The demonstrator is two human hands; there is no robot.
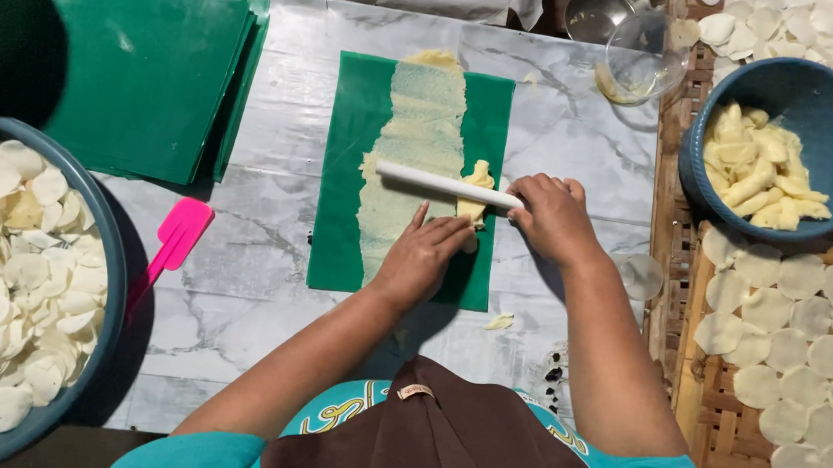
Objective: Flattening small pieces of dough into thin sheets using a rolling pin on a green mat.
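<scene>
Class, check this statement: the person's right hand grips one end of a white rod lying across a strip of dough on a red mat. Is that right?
Not quite: the mat is green, not red, as the head view shows. The right hand does grip one end of the white rod lying across the strip of dough.

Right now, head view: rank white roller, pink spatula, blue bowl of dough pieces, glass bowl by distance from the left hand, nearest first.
1. white roller: just above the left hand, on the green mat.
2. pink spatula: to its left on the table.
3. glass bowl: far, upper right.
4. blue bowl of dough pieces: farthest, right edge.
</scene>
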